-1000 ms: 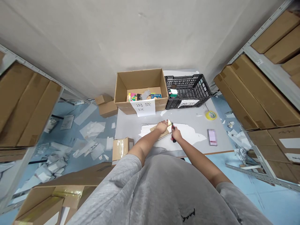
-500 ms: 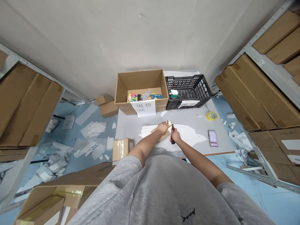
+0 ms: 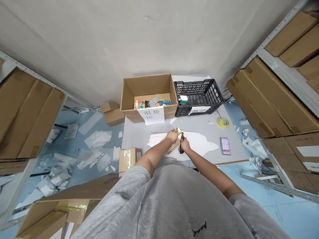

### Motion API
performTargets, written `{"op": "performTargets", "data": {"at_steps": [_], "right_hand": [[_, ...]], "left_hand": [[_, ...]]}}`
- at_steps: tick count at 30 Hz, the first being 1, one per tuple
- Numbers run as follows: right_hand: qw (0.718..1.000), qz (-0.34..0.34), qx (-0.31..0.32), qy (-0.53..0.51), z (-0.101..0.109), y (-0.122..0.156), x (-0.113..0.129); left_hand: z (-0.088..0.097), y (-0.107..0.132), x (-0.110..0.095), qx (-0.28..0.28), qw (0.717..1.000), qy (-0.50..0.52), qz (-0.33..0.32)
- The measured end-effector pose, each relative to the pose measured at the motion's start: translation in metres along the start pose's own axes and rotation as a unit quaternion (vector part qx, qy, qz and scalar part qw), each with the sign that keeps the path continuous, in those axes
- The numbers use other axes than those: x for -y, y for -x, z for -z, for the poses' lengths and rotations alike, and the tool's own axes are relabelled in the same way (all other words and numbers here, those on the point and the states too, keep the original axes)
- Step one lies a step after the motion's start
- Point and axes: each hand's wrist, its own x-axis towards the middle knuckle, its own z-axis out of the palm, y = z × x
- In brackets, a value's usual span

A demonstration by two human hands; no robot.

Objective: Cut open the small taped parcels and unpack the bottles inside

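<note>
My left hand [image 3: 172, 135] is closed on a small flat cardboard box [image 3: 173, 147], holding it down on white paper [image 3: 201, 142] on the table. A pale yellowish scrap [image 3: 179, 130] shows by its fingertips; I cannot tell whether it is part of the box. My right hand [image 3: 185, 144] grips a red and black utility knife [image 3: 181, 150]. The knife points away from me, close beside the box's right end. Its blade tip is too small to make out.
Behind my hands stand an open carton [image 3: 149, 114] of colourful packages and a black plastic crate [image 3: 199, 111]. A tape roll [image 3: 223, 122] and a blurred pinkish object [image 3: 225, 146] lie right. A taped box [image 3: 129, 160] sits left. Shelves of cartons [image 3: 276, 99] flank the table.
My right hand has moved slightly left with the knife, closer to my left hand. The left hand keeps its place on the box. The whole view has shifted a little.
</note>
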Motion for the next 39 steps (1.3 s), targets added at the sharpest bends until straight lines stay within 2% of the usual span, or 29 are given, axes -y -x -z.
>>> {"op": "performTargets", "data": {"at_steps": [6,13,16,31,39], "right_hand": [[1.0,0.009,-0.003,-0.011,-0.006,-0.007,0.004],[0.995,0.038,0.016,-0.087,0.002,-0.005,-0.015],[0.992,0.058,0.0,-0.112,0.004,-0.004,-0.015],[0.999,0.05,-0.005,-0.008,0.021,-0.016,-0.001],[0.997,0.053,-0.018,0.051,0.012,-0.009,-0.002]], "left_hand": [[-0.002,0.003,-0.003,-0.008,1.0,0.001,-0.013],[-0.007,0.001,-0.003,-0.018,1.0,-0.012,-0.006],[-0.011,0.002,-0.003,-0.025,1.0,-0.008,-0.002],[-0.014,0.008,-0.001,-0.026,1.0,0.002,-0.014],[-0.004,0.003,0.002,-0.01,0.999,-0.006,-0.035]]}}
